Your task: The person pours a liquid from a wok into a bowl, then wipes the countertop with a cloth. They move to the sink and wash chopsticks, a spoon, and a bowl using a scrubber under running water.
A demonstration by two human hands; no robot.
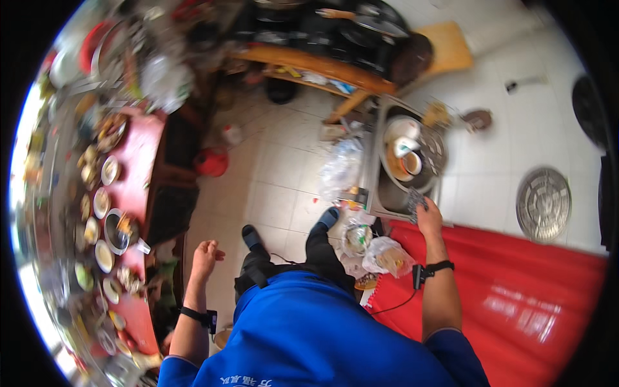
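My right hand (pixel 428 218) grips a grey metal scouring pad (pixel 416 204) over the near edge of a stainless steel sink (pixel 392 197). In the sink sits a large basin (pixel 387 157) with a white bowl (pixel 411 163) and other dishes, and a metal strainer lies at its right. Away from the sink, my left hand (pixel 207 255) hangs over the floor at the left with its fingers loosely curled and nothing in them. Beside it stands a table with a pink top (pixel 138 145), crowded with small bowls and a larger bowl (pixel 116 232) of food.
A wooden bench (pixel 319 67) with pans and black things stands ahead. Plastic bags (pixel 341 169) lie on the floor left of the sink, and more (pixel 387 256) near my feet. A red sheet (pixel 483 285) covers the surface at the right. A red container (pixel 212 161) is near the table.
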